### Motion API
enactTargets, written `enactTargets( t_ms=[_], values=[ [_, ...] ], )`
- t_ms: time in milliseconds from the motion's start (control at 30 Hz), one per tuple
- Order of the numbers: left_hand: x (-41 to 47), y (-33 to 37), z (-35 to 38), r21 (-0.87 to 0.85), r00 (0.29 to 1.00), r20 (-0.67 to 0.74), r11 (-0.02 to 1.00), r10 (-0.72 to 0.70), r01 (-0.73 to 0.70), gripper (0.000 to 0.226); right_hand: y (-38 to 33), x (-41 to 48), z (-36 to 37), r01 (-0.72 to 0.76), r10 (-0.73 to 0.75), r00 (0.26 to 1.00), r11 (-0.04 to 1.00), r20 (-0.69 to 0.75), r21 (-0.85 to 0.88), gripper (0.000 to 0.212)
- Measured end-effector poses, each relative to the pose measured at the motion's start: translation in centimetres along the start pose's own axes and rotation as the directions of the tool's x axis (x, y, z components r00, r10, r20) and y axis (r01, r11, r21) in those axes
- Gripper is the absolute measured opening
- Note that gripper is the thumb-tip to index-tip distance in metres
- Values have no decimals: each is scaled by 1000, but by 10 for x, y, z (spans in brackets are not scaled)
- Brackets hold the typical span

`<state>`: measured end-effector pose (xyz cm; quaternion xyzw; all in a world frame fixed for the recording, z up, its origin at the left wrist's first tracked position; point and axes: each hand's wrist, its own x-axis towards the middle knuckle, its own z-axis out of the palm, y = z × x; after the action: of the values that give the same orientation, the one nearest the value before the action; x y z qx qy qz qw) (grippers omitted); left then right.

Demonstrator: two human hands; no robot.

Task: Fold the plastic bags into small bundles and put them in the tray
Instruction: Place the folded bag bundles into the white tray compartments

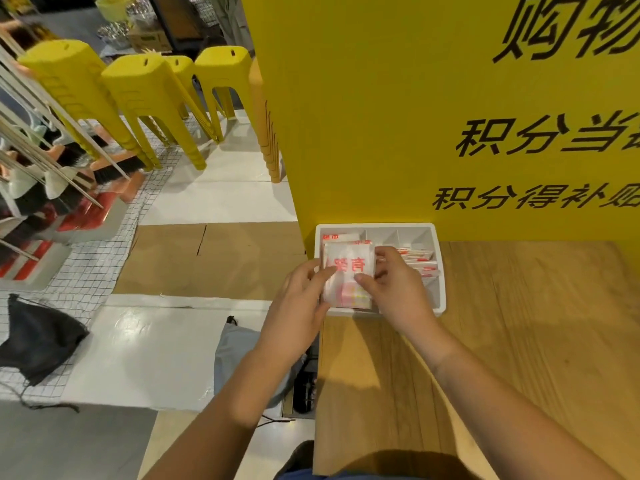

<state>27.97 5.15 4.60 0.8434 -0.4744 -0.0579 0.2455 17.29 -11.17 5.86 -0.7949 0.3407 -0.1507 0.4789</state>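
A wooden counter (519, 341) fills the lower right of the frame, backed by a yellow sign panel (381, 116). Yellow stools (145, 98) stand upper left on a pale tiled floor (156, 341). A white divided tray (437, 271) sits at the counter's far left corner. Above its left compartment, the left hand (298, 306) and right hand (398, 289) pinch a folded plastic bag (348, 271) by opposite edges.
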Motion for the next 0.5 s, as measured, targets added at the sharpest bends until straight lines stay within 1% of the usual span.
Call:
enactTargets(
  t_ms=[67,100,167,200,267,400,467,500],
  values=[
    [11,-4,6,103,995,54,991,79,-84,56,-1,9,15,92,-98,995,987,-32,-133,57],
    [15,-5,8,130,991,87,985,101,-112,56,-1,12,23,130,-143,989,955,-30,-267,63],
    [24,-9,10,155,985,125,978,122,-141,57,2,14,34,170,-218,976,801,-14,-574,67],
    [27,-11,10,173,982,135,973,128,-151,59,4,15,36,185,-252,968,727,-7,-662,65],
    [33,-17,10,222,977,153,958,151,-183,65,4,12,36,200,-278,960,623,25,-756,59],
    [43,-21,12,316,968,173,920,184,-231,72,0,5,41,181,-201,975,476,94,-860,51],
    [47,-22,14,361,965,176,899,195,-248,77,-9,13,39,234,-212,964,402,159,-885,43],
    [48,-24,15,366,963,179,895,201,-255,80,-12,22,37,276,-225,954,398,199,-875,41]
  ],
)
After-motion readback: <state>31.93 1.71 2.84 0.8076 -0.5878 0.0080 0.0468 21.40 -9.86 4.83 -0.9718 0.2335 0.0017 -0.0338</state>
